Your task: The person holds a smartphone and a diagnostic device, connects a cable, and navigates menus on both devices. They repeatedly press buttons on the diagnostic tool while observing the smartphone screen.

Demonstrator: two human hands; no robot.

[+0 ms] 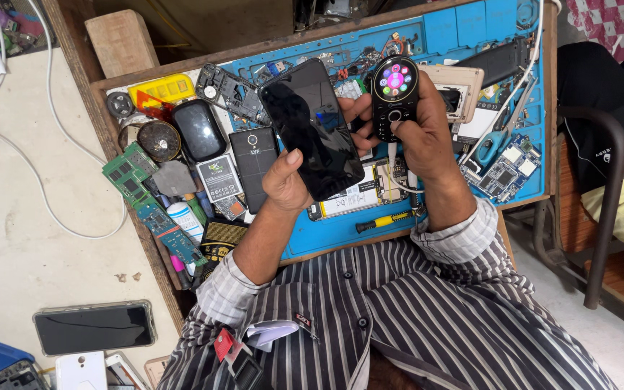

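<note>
L hand [287, 180] fingers clamped on black smartphone [310, 128], screen dark, glossy; R hand [420, 137] fingers grip small black keypad phone [394, 97], colourful lit display.

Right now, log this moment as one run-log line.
left hand: holds black smartphone | right hand: holds small keypad phone | below: blue mat, yellow screwdriver

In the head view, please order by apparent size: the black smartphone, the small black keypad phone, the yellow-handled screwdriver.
1. Black smartphone, in left hand.
2. Keypad phone, in right hand.
3. Yellow-handled screwdriver on the blue mat, clearly smallest.
</note>
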